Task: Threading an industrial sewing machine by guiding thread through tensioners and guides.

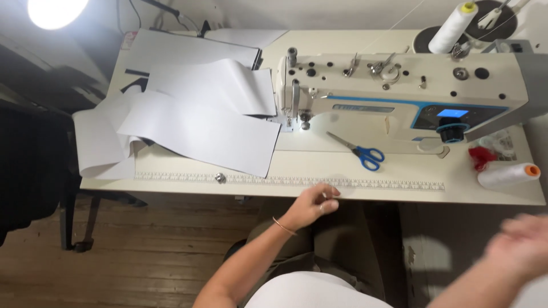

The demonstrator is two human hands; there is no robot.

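Left hand point(315, 203) loosely curled at the table point(399, 194) edge, holding nothing visible.

Printed ruler strip point(365, 183) flat along front table edge, left hand point(313, 205) just beside it.

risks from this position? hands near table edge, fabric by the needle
1. The white fabric droops over the table's left edge; it might slide off or drag at the needle.
2. The scissors lie open in front of the sewing machine; a reaching left hand could catch the blades.
3. The thread cone lies on its side near the blurred right hand and could roll off.
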